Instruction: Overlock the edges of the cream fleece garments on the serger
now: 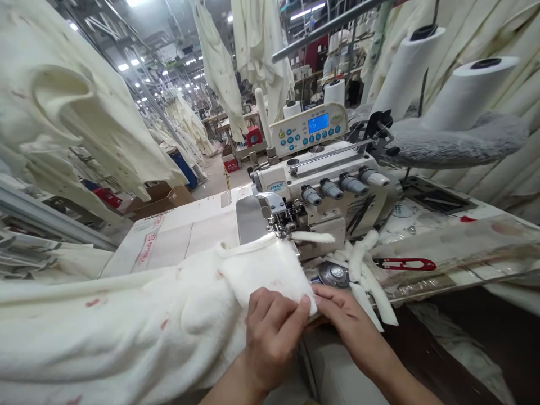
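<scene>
1. Head view, landmark: overlock sewing machine (320, 191), white body, standing on the work table (426, 225), with a control panel (310, 128) lit blue above and behind it

2. Cream fleece garment (139, 326): spread in front of and to the left of the machine, faint red marks scattered on it; one folded edge reaches up to the presser foot (282, 224), the corner nearest the person lying just short of it

3. Left hand (272, 332): in front of the machine, resting on the garment's near corner, fingers curled and closed in a pinch on the fabric edge

4. Right hand (343, 315): just right of the left hand, in front of the machine, fingertips meeting the same corner, thumb and forefinger nipped on the fleece; how firm the grip is cannot be told

5. Trimmed fleece strips (371, 281): heaped in front and to the right of the machine, some hanging over the table edge

6. Red thread snips (407, 263): right of the machine, flat on the table

7. Thread cones (464, 93): two large white ones, behind and right of the machine

8. Hanging cream garments (71, 112): far left of and behind the machine, on rails

9. Progress, as judged: the corner is being folded and aligned by hand; the stretch of edge between the hands and the foot appears not yet fed through, while the offcuts suggest some seams are already trimmed
</scene>
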### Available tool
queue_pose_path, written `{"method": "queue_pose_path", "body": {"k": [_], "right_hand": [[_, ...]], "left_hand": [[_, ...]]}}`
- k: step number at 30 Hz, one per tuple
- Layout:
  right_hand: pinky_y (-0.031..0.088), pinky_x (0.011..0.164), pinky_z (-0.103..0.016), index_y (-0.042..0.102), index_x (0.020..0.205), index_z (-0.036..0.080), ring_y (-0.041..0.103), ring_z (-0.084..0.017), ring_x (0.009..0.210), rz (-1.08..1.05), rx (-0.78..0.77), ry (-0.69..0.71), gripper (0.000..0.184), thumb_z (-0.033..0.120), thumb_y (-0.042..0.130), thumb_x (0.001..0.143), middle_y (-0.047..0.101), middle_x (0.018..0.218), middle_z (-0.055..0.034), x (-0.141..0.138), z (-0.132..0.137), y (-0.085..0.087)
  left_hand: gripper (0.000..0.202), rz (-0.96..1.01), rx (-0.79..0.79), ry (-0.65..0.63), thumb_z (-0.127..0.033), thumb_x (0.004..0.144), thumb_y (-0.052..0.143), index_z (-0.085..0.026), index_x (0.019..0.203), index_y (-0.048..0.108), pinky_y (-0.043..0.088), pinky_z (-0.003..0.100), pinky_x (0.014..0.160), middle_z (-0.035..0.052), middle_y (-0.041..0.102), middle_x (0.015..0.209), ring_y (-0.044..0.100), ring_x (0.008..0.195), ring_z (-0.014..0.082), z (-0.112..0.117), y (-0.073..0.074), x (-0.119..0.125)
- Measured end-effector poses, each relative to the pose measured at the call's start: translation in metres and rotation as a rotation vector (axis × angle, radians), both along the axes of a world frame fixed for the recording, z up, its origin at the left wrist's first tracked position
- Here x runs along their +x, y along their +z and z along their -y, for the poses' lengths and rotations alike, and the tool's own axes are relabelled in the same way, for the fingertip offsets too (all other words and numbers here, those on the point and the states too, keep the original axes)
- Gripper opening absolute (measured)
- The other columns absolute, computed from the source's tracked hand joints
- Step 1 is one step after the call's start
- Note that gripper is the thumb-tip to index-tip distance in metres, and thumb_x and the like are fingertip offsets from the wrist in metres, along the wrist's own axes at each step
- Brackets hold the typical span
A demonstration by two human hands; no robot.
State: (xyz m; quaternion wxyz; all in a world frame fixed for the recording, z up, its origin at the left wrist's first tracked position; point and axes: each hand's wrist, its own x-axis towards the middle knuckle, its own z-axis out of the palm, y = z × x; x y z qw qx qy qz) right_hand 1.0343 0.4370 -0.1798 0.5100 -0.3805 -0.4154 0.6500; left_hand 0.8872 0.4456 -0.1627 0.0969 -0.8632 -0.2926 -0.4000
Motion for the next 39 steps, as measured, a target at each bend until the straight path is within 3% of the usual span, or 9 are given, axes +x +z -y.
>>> {"method": "queue_pose_path", "body": {"k": [2,5,8,11,22,27,30,33,39], "right_hand": [[0.044,0.051,-0.021,0.057,0.067,0.016,0.046,-0.011,0.055,-0.045,-0.032,-0.041,0.039,0.052,0.055,0.08,0.05,0.061,0.0014,-0.002,-0.003,-0.002],[0.04,0.047,-0.017,0.05,0.06,0.015,0.042,-0.009,0.052,0.003,-0.035,-0.058,0.039,0.049,0.06,0.078,0.043,0.054,0.004,-0.004,-0.008,-0.004],[0.043,0.05,-0.019,0.054,0.068,0.015,0.045,-0.011,0.057,0.051,-0.042,-0.008,0.035,0.048,0.058,0.08,0.048,0.061,0.0024,-0.004,-0.009,-0.003],[0.044,0.052,-0.021,0.056,0.072,0.015,0.047,-0.013,0.061,0.058,-0.055,0.015,0.031,0.045,0.06,0.079,0.052,0.065,0.0014,0.0,-0.006,-0.003],[0.042,0.064,-0.023,0.059,0.081,0.015,0.051,-0.016,0.07,0.08,0.031,0.04,0.027,0.042,0.064,0.075,0.056,0.073,0.0004,0.008,-0.035,0.004],[0.032,0.046,-0.021,0.057,0.064,0.015,0.043,-0.012,0.053,0.324,0.051,-0.237,0.036,0.047,0.055,0.081,0.05,0.058,0.0015,-0.003,-0.038,0.007],[0.043,0.06,-0.024,0.067,0.088,0.018,0.056,-0.019,0.073,0.377,0.144,-0.273,0.026,0.04,0.056,0.082,0.063,0.078,-0.0028,0.001,-0.034,0.01],[0.046,0.068,-0.027,0.065,0.107,0.02,0.058,-0.022,0.084,0.352,0.128,-0.206,0.032,0.039,0.054,0.083,0.066,0.092,-0.0052,0.007,-0.034,0.01],[0.034,0.044,-0.02,0.052,0.122,0.02,0.045,-0.012,0.051,0.353,0.054,-0.194,0.046,0.044,0.053,0.083,0.06,0.064,-0.0001,0.006,-0.034,0.007]], "left_hand": [[0.025,-0.064,0.028,-0.039,-0.008,0.079,0.057,-0.011,0.103,0.06,0.036,0.032,0.067,0.0036,0.06,0.07,0.049,0.069,0.0153,-0.002,-0.001,-0.002],[0.02,-0.1,-0.025,-0.096,-0.019,0.086,0.048,-0.012,0.1,0.06,0.039,0.034,0.069,0.0055,0.06,0.074,0.05,0.073,0.0173,-0.013,0.015,-0.002],[0.026,-0.118,-0.13,0.035,-0.021,0.088,0.043,-0.012,0.108,0.057,0.041,0.036,0.074,0.0098,0.06,0.091,0.051,0.084,0.0205,-0.033,0.039,0.001],[0.02,-0.143,-0.154,0.169,-0.017,0.087,0.046,-0.013,0.099,0.06,0.043,0.034,0.073,0.0084,0.061,0.091,0.051,0.084,0.0198,-0.052,0.05,0.002],[0.017,-0.181,-0.212,0.137,-0.014,0.086,0.048,-0.016,0.098,0.06,0.041,0.034,0.074,0.0051,0.059,0.088,0.048,0.084,0.0182,-0.068,0.038,-0.004],[0.015,-0.162,-0.283,0.103,-0.013,0.086,0.046,-0.015,0.091,0.06,0.04,0.035,0.077,0.0049,0.06,0.088,0.047,0.085,0.0178,-0.069,0.039,-0.003],[0.023,-0.166,-0.279,0.081,-0.013,0.086,0.046,-0.016,0.106,0.058,0.041,0.034,0.076,0.0052,0.06,0.088,0.047,0.084,0.0177,-0.069,0.036,-0.005],[0.025,-0.173,-0.253,0.09,-0.012,0.085,0.047,-0.016,0.107,0.058,0.041,0.034,0.075,0.0053,0.059,0.086,0.047,0.083,0.0182,-0.069,0.035,-0.006],[0.021,-0.238,-0.289,0.07,-0.01,0.084,0.046,-0.014,0.099,0.06,0.042,0.035,0.075,0.0069,0.06,0.098,0.047,0.087,0.0196,-0.071,0.04,-0.003]]}}
